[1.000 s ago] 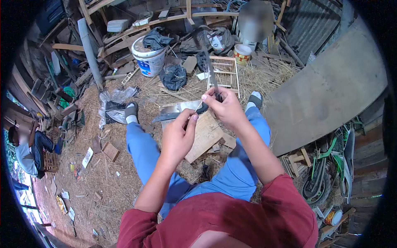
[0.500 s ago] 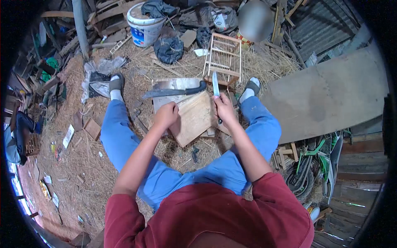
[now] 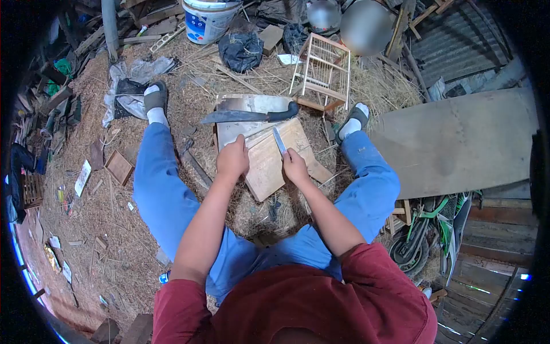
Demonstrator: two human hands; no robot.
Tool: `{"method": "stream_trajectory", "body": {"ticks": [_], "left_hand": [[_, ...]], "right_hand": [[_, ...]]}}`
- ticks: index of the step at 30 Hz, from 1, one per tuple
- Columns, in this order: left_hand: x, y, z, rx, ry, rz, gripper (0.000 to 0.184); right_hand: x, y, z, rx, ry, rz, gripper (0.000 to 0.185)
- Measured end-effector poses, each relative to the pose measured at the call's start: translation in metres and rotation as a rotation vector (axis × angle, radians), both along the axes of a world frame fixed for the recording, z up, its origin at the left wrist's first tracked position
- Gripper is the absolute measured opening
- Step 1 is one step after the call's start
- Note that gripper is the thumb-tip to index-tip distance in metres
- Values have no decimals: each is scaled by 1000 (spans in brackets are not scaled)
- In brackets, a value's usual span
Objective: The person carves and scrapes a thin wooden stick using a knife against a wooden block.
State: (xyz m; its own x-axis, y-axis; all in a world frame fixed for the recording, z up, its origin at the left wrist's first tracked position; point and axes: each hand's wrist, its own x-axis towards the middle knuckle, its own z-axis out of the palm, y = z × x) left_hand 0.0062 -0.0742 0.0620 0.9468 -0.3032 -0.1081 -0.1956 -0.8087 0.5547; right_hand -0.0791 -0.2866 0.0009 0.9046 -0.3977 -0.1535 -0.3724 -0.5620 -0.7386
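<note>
My right hand (image 3: 295, 167) is closed around the handle of a knife (image 3: 279, 140). Its blade points away and to the left, above a pale wooden board (image 3: 266, 172). Closed at the board's left edge is my left hand (image 3: 232, 158); whatever its fingers hold, if anything, is hidden. Beyond both hands, a machete (image 3: 246, 116) with a dark curved handle lies across a flat, worn plank (image 3: 252, 103). A small wooden cage (image 3: 325, 71) with thin bars stands past the machete, to the right.
My feet in sandals flank the boards on straw-strewn ground. At the right lies a large flat sheet (image 3: 452, 143), with a green motorbike (image 3: 435, 229) below it. A white bucket (image 3: 209, 23) and black plastic bag (image 3: 240, 51) are at the back. A small wooden box (image 3: 119, 167) lies left.
My right hand has brought the knife left, from beside the cage to over the board, and its blade now leans left. My left hand remains at the board's left edge. The view has shifted slightly.
</note>
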Motion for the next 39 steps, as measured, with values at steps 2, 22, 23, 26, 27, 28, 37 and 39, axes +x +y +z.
{"method": "stream_trajectory", "body": {"ticks": [2,22,23,26,27,28,37,39], "left_hand": [[4,3,4,25,22,-23,19],[-9,48,-8,17,9,91,21],[-9,48,-10,-14,4,102,21],[-5,52,-15,-84,37,108,21],[-4,53,-14,-127,71,106,20],[-3,54,-13,-124,74,107,20],[-3,51,-15,-117,79,128,24],[-2,50,-17,-173,43,78,25]], "right_hand": [[-2,-2,-6,-55,7,16,30],[12,5,3,-85,93,16,38],[10,9,3,-81,95,20,38],[-3,31,14,-221,176,113,37],[-5,35,19,-219,180,111,37],[-5,38,26,-227,185,139,38],[-4,45,42,-221,161,148,41],[2,35,27,-188,173,61,40]]}}
